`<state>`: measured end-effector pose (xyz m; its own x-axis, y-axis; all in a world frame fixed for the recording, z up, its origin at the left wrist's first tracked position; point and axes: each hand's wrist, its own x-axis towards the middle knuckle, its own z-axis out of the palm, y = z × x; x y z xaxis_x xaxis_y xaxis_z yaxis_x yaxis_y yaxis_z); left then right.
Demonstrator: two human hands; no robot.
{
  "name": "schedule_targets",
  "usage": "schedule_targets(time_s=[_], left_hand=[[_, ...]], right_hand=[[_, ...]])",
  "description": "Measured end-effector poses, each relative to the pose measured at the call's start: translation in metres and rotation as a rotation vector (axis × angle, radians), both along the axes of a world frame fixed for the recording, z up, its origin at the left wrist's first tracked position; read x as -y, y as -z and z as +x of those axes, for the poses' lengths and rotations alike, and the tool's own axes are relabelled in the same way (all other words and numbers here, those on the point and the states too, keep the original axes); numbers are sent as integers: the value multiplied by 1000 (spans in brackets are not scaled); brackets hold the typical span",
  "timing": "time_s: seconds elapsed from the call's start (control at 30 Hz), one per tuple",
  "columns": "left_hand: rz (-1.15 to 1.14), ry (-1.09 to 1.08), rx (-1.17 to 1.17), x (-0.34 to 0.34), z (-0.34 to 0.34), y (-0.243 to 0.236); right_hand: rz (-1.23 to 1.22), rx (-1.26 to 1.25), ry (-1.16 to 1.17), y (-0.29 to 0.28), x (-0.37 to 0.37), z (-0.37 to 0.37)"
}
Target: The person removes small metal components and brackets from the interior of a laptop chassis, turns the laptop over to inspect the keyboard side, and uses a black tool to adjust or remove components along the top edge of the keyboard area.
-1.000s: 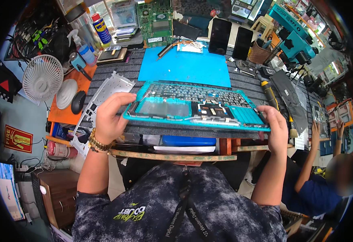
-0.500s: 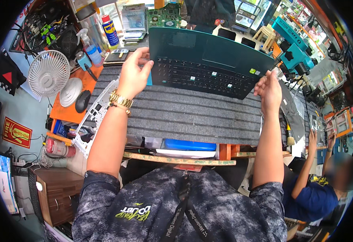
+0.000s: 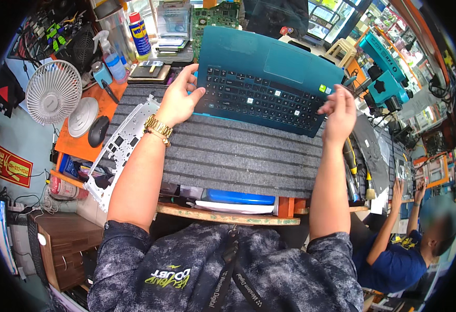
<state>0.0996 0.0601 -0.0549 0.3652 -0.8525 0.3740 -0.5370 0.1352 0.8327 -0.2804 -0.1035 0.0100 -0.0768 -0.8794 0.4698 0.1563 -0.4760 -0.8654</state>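
A dark teal laptop top cover (image 3: 269, 78) stands tilted up on the bench mat, its black keyboard (image 3: 262, 99) facing me and its touchpad toward the top. My left hand (image 3: 180, 99) grips its left edge, thumb on the front and fingers partly hidden at the side. At the right edge is my right hand (image 3: 338, 112), fingers loosely bent and apart; whether they touch the edge I cannot tell. A silver laptop frame (image 3: 126, 138) with cut-outs lies by my left forearm. To the right of my right hand rests a dark flat panel (image 3: 371, 153).
Grey striped mat (image 3: 238, 156) covers the bench. At left are a white fan (image 3: 53, 92), a black mouse (image 3: 98, 131), a spray bottle (image 3: 114, 65) and a spray can (image 3: 140, 39). A teal microscope (image 3: 381, 67) stands right, near a brush (image 3: 369, 187). A co-worker (image 3: 400, 255) sits at lower right.
The laptop cover has tipped, showing more of its keyboard face. My right hand has shifted slightly left and its fingers have loosened at the edge. My left hand keeps its hold.
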Motion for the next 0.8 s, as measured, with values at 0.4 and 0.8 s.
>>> schedule_targets(time_s=[0.4,0.8], left_hand=[[-2,55,-90,7,2,10],[23,58,-122,10,1,11]], right_hand=[[343,-287,-1087,24,-49,101],[291,-140,-1098,32,-47,97]])
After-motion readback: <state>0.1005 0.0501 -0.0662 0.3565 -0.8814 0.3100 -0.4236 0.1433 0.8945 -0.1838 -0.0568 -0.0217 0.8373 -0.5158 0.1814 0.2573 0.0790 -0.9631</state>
